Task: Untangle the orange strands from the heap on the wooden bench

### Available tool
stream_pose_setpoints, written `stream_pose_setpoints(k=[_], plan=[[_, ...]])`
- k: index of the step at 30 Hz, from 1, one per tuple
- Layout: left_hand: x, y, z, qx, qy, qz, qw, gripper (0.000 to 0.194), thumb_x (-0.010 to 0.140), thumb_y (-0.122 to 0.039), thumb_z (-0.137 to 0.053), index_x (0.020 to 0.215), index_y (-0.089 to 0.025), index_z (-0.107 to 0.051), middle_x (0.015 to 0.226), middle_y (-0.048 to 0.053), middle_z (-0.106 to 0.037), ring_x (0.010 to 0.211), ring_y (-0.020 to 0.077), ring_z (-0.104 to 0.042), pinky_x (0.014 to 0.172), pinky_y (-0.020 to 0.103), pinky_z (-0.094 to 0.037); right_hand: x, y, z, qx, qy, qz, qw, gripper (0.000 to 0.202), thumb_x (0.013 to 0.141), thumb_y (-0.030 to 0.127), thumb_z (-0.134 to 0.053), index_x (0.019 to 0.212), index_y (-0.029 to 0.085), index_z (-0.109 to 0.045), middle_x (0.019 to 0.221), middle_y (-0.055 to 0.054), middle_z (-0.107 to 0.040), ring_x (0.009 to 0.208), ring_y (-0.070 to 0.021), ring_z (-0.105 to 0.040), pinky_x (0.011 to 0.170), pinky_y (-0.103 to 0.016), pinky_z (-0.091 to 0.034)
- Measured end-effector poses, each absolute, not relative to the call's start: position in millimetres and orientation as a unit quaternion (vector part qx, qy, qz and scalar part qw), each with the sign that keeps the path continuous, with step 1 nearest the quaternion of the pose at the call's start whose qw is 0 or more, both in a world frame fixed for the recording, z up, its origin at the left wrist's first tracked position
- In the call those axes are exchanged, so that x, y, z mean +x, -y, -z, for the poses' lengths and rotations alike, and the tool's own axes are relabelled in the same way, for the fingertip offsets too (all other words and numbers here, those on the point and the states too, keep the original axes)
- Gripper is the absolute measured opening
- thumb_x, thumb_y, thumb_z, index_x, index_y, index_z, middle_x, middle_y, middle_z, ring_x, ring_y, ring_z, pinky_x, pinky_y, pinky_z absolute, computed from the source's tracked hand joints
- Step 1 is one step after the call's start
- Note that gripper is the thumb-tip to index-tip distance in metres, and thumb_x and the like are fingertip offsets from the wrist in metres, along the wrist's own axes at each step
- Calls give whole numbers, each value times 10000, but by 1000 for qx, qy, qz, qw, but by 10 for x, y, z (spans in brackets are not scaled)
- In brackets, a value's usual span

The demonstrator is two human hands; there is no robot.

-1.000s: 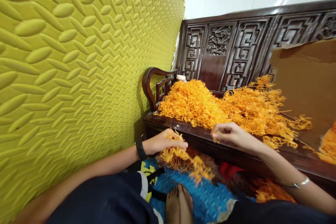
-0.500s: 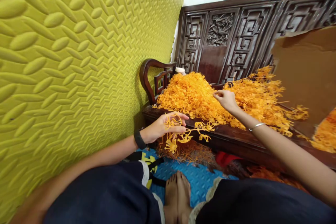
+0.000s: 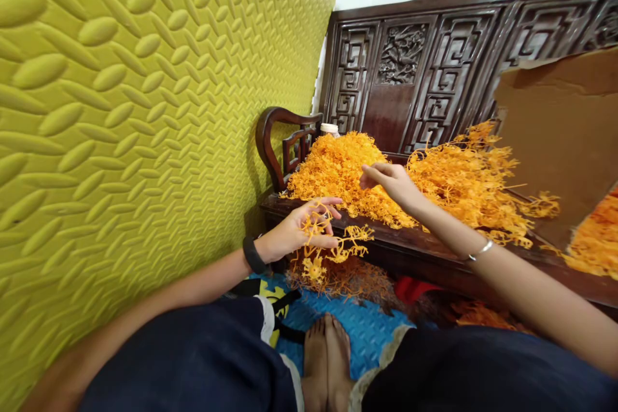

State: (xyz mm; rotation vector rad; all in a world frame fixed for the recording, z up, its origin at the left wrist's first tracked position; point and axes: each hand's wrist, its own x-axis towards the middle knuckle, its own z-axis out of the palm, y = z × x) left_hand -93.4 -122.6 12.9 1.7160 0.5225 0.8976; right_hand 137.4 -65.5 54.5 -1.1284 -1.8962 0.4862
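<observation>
My left hand [image 3: 306,228], with a black band on its wrist, holds a branching orange plastic piece [image 3: 345,246] that hangs around its fingers and out to the right. My right hand [image 3: 389,181] is over the front of the orange pile [image 3: 340,164], to the upper right of my left hand. Its fingers are bent together, and whether anything is between them is too small to tell. A second orange heap [image 3: 470,187] lies behind and right of my right hand on the dark wooden bench [image 3: 415,241].
A yellow textured mat [image 3: 145,109] stands along the left. The curved armrest [image 3: 265,138] and a white-lidded jar [image 3: 329,129] are at the bench's left end. Cardboard [image 3: 555,135] leans at right. Below are orange scraps [image 3: 357,280], a red item [image 3: 415,288] and blue mat [image 3: 371,328].
My right hand has moved left and slightly down, closer to my left hand. The orange piece at my left hand has shifted, its right end now nearer the fingers.
</observation>
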Motion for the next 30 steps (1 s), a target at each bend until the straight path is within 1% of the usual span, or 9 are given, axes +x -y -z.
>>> stream_pose_setpoints(k=[3,5,8,11,14,19,25,27,30], plan=[[-936,1230,-144,698,-257,-423,517,488,726,-224,-675,1180,-209,-498,1013,17,-544,809,95,-530,790,270,-444,1110,1126,-561,-380,818,-143,408,526,893,536,-317,653,142,-569,664,-46,-596,653,-127,-545,656,-258,-410],[-929,1228,-140,686,-278,-450,500,394,755,-261,-650,1125,-189,-536,1002,18,-566,906,125,-529,857,287,-418,1002,1347,-544,-311,883,-50,347,511,829,611,-401,692,145,-561,686,-41,-581,659,-138,-517,648,-272,-388],[-907,1214,-108,682,-277,-458,499,326,751,-288,-656,1053,-184,-589,1008,14,-578,987,146,-514,908,293,-387,947,1461,-496,-251,915,140,283,544,733,663,-506,816,130,-571,749,-65,-575,706,-172,-493,685,-308,-363],[-886,1204,-75,666,-271,-449,530,313,741,-300,-667,1026,-186,-610,999,15,-583,958,147,-528,852,278,-415,970,1406,-449,-234,916,222,239,618,759,662,-459,982,93,-550,788,-82,-577,710,-182,-496,671,-304,-350],[-878,1212,-78,647,-268,-430,570,291,761,-315,-645,1020,-186,-616,968,16,-590,883,132,-550,778,257,-438,1003,1336,-414,-217,920,252,208,613,784,647,-423,1001,87,-544,784,-81,-581,695,-184,-502,639,-299,-336],[-881,1230,-86,638,-269,-419,588,271,760,-330,-646,962,-150,-637,952,31,-609,910,132,-557,807,242,-424,1006,1320,-362,-184,934,237,193,433,890,505,-374,830,119,-560,766,-70,-588,684,-161,-502,644,-279,-326],[-911,1203,-29,666,-231,-323,632,527,640,-402,-734,1070,-143,-574,744,12,-618,608,114,-579,583,253,-467,994,1350,-350,-170,940,212,205,352,954,287,-308,729,147,-539,654,-28,-532,595,-125,-435,620,-270,-286],[-916,1207,-38,677,-228,-288,637,572,595,-350,-772,1088,-151,-562,705,-8,-607,554,102,-553,536,242,-455,991,1352,-340,-169,936,212,223,375,957,292,-301,687,147,-518,615,-18,-512,561,-116,-415,625,-271,-288],[-912,1229,-78,713,-246,-264,601,499,592,-285,-776,1035,-149,-593,755,-12,-601,580,84,-526,566,231,-441,994,1356,-317,-175,935,196,237,390,948,355,-334,672,141,-508,560,3,-487,510,-100,-386,633,-270,-294]])
